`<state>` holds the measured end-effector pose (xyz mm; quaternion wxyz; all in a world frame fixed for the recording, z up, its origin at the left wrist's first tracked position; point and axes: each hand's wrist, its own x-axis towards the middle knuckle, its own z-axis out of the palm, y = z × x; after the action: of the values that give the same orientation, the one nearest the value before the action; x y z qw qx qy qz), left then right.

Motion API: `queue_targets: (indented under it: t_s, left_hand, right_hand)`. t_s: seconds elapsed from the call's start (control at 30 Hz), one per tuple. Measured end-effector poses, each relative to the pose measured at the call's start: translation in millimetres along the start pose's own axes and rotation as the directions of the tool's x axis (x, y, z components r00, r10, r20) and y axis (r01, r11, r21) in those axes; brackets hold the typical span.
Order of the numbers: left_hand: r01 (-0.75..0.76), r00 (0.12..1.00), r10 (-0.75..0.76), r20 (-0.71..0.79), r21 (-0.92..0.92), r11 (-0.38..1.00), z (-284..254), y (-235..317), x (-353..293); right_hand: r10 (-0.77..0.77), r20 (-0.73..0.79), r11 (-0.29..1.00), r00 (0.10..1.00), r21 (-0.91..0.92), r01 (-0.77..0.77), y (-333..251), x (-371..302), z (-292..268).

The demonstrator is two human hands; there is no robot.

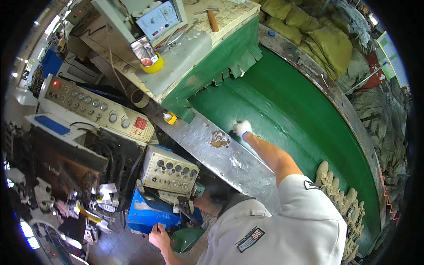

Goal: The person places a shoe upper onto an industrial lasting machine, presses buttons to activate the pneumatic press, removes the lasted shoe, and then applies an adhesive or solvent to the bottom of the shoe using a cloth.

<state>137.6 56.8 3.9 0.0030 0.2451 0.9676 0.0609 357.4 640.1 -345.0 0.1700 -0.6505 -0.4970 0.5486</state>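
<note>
A person in a pale grey short-sleeved shirt [287, 225] is seen from above, leaning over a curved work surface. Their right hand [242, 128], in a white glove with a blue cuff, is stretched out and pressed down on the green conveyor surface [300, 128], right at the edge where it meets a dull metal plate [221, 154]; the fingers look curled together, though whether they pinch anything cannot be told. The left hand [160, 235] is bare and low at the near edge of the view, its fingers closed around something small beside a blue machine housing [148, 216] and a dark green rounded part [185, 238]; what it grips is hidden. Just above that hand sits a grey control box with knobs [170, 170], and farther to the left a long beige control panel [95, 108] with dials and a red light. At the far edge stands a raised bench with a green fringed skirt [229, 57]; on its top lie a hammer [213, 18] and a meter box [157, 17], and a roll of yellow tape [153, 65] sits near its corner. A row of tan boots [340, 194] lines the right edge of the green surface, close to the person's shoulder. Olive cloth bundles [322, 39] are piled beyond the metal rim.
</note>
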Motion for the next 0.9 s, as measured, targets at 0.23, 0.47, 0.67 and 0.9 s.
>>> queue_targets:
  t_s: [0.23,0.47,0.67,0.9]
  left_hand:
    - [0.106,0.994,-0.102,0.045,-0.089,0.99,2.3,-4.3,-4.9]
    - [0.192,0.976,-0.186,0.112,-0.044,0.98,-16.2,28.0,10.7]
    - [0.259,0.965,-0.239,0.11,-0.228,0.939,-8.9,24.6,8.8]
    - [0.285,0.957,-0.249,0.152,-0.302,0.91,-20.9,48.6,7.2]
  right_hand:
    - [-0.014,-0.132,0.998,0.991,-0.057,0.007,-69.7,160.0,-32.3]
    - [-0.11,-0.434,0.987,0.894,-0.157,0.045,-192.1,242.1,-63.4]
    - [-0.031,-0.406,0.999,0.913,-0.001,0.033,-221.5,297.8,-63.7]
    - [-0.115,-0.216,0.988,0.97,0.079,0.135,-201.3,294.8,-83.1]
